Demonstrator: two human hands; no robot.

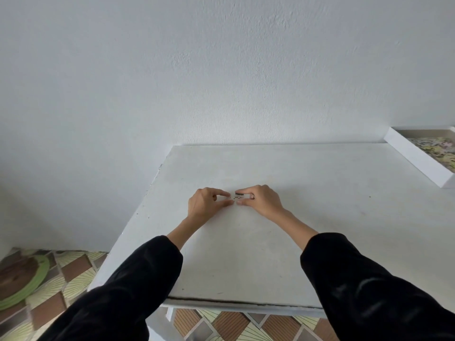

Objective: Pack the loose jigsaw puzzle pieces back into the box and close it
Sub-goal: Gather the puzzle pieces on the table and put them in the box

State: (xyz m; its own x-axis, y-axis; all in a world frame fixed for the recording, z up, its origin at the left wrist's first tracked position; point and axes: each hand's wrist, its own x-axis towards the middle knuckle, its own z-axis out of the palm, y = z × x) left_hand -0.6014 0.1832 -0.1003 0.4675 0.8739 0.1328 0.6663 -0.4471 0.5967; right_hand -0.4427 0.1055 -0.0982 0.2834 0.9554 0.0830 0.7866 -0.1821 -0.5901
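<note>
At mid-frame our left hand [205,203] and right hand [262,200] pinched small puzzle pieces [237,196] between curled fingertips, seemingly the final gather. Next they needed carrying to the open box [416,159], right edge.

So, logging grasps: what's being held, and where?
A small white piece with black marks, pinched at its left end by the left hand and its right end by the right hand.

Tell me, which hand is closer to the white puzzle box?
Right. Both hands pinch a small puzzle piece; the right hand lies on the side toward the box at the far right, the left hand beyond it.
</note>
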